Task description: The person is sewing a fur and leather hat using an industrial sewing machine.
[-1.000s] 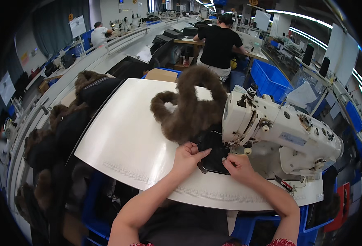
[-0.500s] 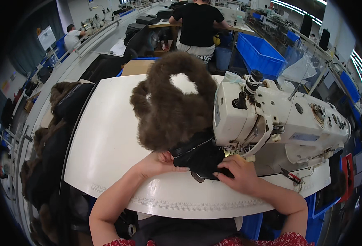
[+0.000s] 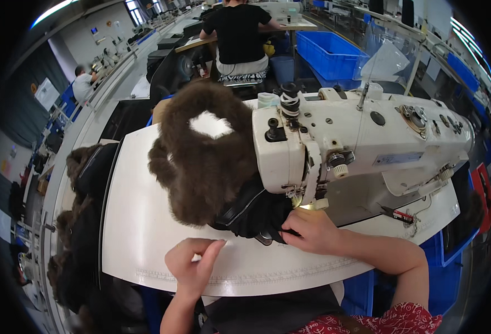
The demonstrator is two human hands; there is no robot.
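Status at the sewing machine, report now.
Right grip pinching black zippered fabric by sewing machine. Left grip off fabric, above white tabletop. Brown fur bunched left of machine, not between grips.

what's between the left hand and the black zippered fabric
In the head view, only a narrow bare strip of white tabletop shows between the left hand and the black zippered fabric.

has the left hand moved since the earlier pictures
Yes. Against the white sewing machine, the left hand has moved left and toward the ruler-marked table edge, off the black fabric it touched before.
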